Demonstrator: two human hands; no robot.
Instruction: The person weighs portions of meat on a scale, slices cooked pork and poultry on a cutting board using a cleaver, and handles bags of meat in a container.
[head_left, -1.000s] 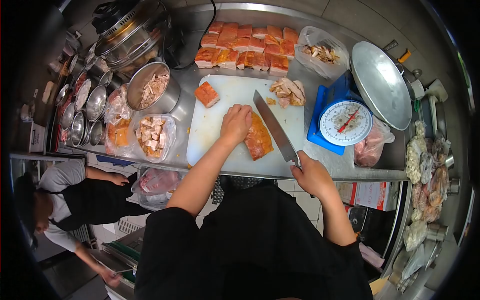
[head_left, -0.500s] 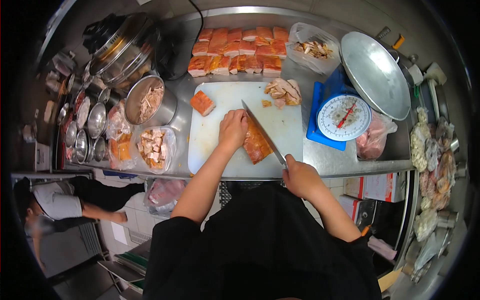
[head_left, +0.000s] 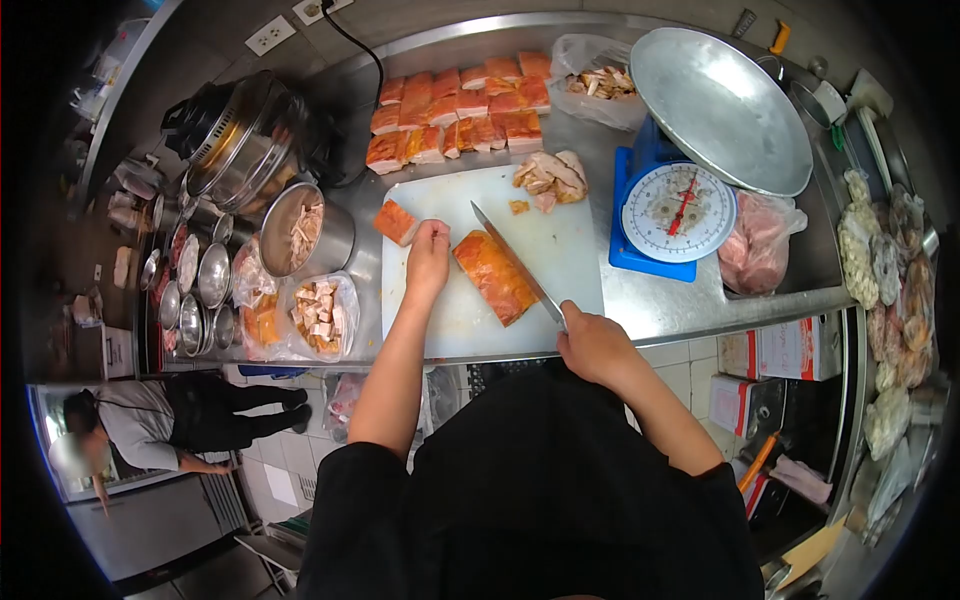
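A slab of brown-skinned cooked pork (head_left: 496,278) lies at a slant on the white cutting board (head_left: 460,338). Along its right side slopes the blade of a kitchen knife (head_left: 512,258), whose handle my right hand (head_left: 597,345) grips near the board's front edge. My left hand (head_left: 428,262) is left of the slab, fingers curled, right beside a smaller pork piece (head_left: 396,223). Whether its fingertips touch or hold that piece is hard to see. Pale meat slices (head_left: 552,180) are heaped at the board's upper right.
Rows of pork blocks (head_left: 455,112) stand behind the board. On the right are a blue dial scale (head_left: 680,212) and bagged raw meat (head_left: 760,240). A metal pot (head_left: 330,238) and a bag of cubed meat (head_left: 322,315) sit left. Another person (head_left: 150,425) stands at lower left.
My left hand has come off the slab and moved left to the smaller piece. The slab now lies uncovered, the knife still along its right side. The camera view has shifted and turned slightly.
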